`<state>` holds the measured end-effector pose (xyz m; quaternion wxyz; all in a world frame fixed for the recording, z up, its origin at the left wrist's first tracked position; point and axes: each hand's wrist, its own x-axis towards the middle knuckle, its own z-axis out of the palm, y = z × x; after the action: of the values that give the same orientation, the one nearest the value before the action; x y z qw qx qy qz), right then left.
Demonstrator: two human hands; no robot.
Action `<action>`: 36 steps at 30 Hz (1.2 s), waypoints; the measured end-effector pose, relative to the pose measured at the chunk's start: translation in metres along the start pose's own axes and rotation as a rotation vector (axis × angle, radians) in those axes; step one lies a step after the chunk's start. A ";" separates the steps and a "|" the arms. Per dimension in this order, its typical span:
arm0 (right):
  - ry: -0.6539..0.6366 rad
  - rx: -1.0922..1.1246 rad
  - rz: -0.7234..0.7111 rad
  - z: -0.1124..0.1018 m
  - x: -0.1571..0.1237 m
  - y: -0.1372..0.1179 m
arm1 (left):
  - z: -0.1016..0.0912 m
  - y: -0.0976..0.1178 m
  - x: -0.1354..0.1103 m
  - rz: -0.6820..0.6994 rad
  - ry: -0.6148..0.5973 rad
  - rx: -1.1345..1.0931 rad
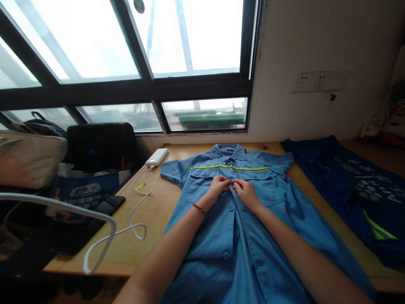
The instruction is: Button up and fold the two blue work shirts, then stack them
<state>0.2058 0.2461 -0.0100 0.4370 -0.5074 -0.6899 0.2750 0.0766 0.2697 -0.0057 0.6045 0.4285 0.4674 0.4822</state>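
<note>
A light blue short-sleeved work shirt (272, 211) with a yellow-green stripe across the chest lies flat, front up, on the wooden table (155, 211). Both of my hands meet at its button placket, just below the stripe. My left hand (218, 186) pinches the left edge of the placket with curled fingers. My right hand (245, 191) pinches the right edge beside it, fingertips almost touching the left hand's. Lower down the placket, buttons show and the shirt front is parted.
A dark blue garment (354, 185) lies on the table to the right. A white power bank (156, 157) with a looping white cable (136, 215) sits at left. A white hanger (95, 240) juts in at front left. Bags and a black case crowd the far left.
</note>
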 end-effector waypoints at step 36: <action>0.059 -0.319 -0.089 -0.009 -0.003 -0.008 | -0.001 -0.010 0.008 0.242 0.020 0.178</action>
<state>0.2104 0.2398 -0.0006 0.3825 -0.5472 -0.7335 0.1275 0.0787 0.2762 -0.0172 0.4969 0.5288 0.4591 0.5125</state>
